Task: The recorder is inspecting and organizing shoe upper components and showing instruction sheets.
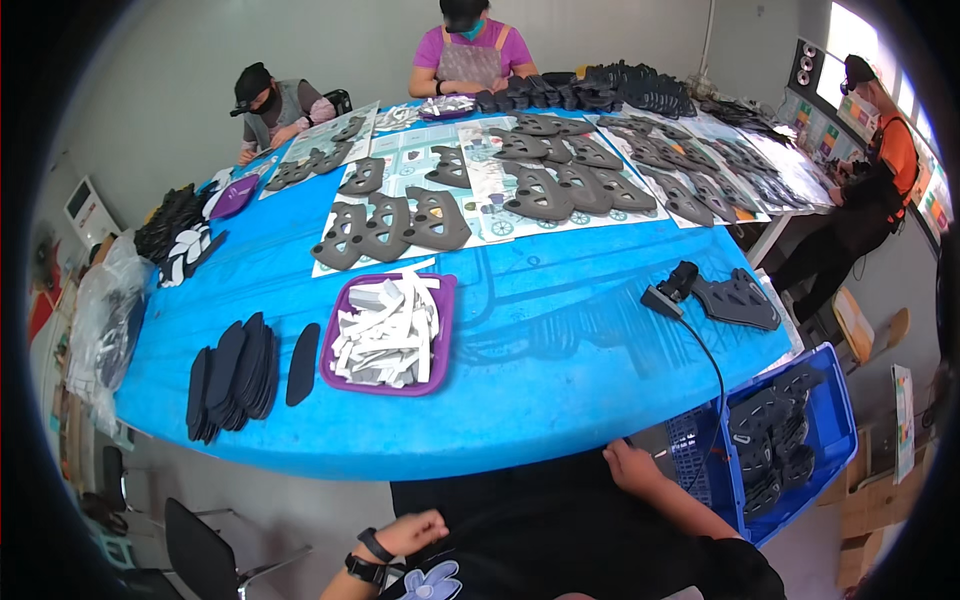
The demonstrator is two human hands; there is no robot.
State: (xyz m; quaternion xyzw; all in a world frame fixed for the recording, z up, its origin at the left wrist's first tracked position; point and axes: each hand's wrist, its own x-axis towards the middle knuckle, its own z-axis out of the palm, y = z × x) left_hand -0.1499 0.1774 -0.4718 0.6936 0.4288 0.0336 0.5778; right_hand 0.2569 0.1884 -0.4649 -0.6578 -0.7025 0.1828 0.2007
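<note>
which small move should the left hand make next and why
Probably lift the left hand toward the purple basket: the hand is off the blue table and appears empty, while the basket, heaped with white strips, stands near the table's front edge.

Workshop | shared blue worktable [550, 405] | rows of grey parts [540, 208] | several co-workers [477, 65]

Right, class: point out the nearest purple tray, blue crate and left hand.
Nearest purple tray [446, 325], head view: right wall.
Blue crate [831, 408], head view: right wall.
Left hand [408, 535], head view: hand's back.
</note>
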